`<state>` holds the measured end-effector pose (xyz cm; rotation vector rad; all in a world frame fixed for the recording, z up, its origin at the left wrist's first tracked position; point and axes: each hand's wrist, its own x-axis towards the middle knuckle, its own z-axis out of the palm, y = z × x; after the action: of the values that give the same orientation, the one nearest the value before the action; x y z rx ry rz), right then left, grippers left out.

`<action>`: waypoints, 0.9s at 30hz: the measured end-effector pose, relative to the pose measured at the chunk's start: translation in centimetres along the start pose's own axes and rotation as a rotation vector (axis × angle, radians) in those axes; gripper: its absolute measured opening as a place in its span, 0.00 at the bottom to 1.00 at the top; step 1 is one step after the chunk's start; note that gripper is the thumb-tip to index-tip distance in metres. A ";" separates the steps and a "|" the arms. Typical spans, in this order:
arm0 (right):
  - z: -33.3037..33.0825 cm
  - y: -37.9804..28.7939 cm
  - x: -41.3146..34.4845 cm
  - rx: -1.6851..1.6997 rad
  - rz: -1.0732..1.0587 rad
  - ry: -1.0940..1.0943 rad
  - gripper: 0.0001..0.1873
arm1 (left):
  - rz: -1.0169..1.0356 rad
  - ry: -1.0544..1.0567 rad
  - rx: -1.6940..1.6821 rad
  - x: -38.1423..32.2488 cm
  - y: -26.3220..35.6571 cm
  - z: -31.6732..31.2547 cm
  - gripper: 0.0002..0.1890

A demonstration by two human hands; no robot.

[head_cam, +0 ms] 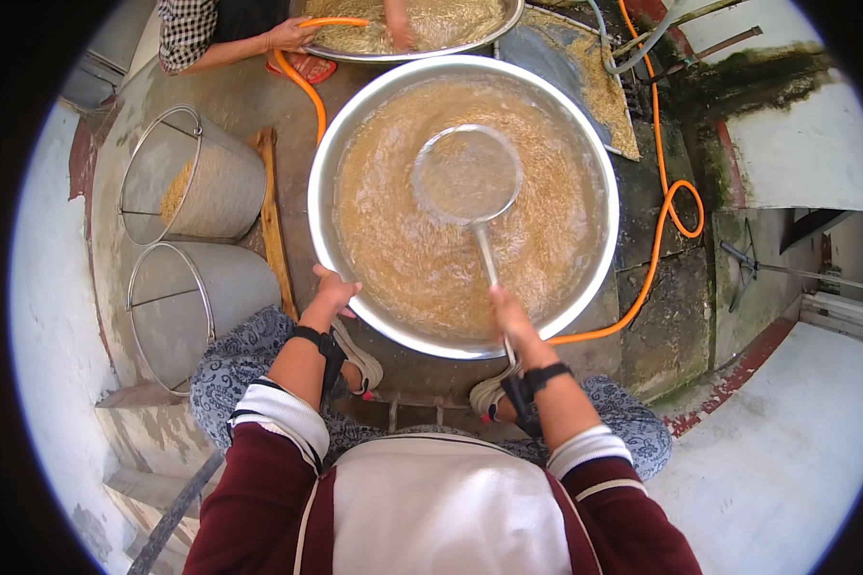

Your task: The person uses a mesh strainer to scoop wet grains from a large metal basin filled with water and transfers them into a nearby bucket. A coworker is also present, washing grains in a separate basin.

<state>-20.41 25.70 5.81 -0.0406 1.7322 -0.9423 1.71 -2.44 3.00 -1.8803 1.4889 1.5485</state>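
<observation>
A wide metal basin (604, 237) stands before me, filled with cloudy brownish water and grain (395, 251). My right hand (512, 316) grips the handle of a round metal mesh skimmer (467, 172), whose head lies at the water's surface near the basin's middle. Fingers and water there are blurred. My left hand (336, 290) holds the basin's rim at the near left, part of its fingers hidden beneath the edge.
Another person's hands (291, 34) are at a second metal basin (417, 54) beyond mine, one holding an orange hose (651, 273). Two metal buckets (237, 180) lie tipped at left, one with grain, beside a wooden plank (273, 223). Grain lies spread on a sheet (557, 57) at far right.
</observation>
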 end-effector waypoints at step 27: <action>-8.2 0.0 -4.9 -0.851 -0.122 0.897 0.14 | 0.020 -0.025 -0.006 0.1 -0.1 -0.1 0.39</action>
<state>-25.25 32.58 10.32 -0.3183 2.8933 -0.2082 1.81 -2.50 2.93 -1.8483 1.4988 1.5812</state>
